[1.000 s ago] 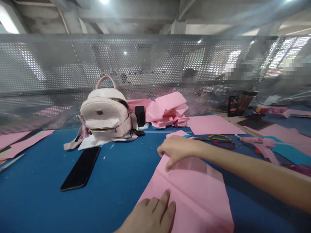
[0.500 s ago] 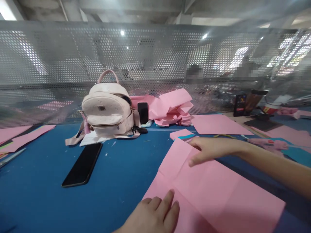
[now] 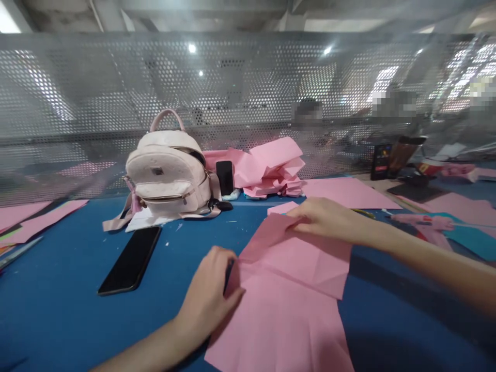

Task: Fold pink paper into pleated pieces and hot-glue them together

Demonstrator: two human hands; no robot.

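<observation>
Pink sheet: creased, before us on the blue table (image 3: 70,320); we mark the sheet (image 3: 289,315) between both hands.
Left hand: ours (image 3: 209,292), at the sheet's left edge, thumb spread from forefinger; we cannot tell whether it pinches.
Right hand: ours (image 3: 325,218), thumb and fingers pinching the far edge.
Leftward: black phone (image 3: 129,261) flat, near a pale backpack (image 3: 166,170).

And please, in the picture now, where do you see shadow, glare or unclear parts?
Head view: white spots of glare show at the perforated screen; head view: shadow darkens the table right of the paper; head view: pixelated patches hide background parts.
</observation>
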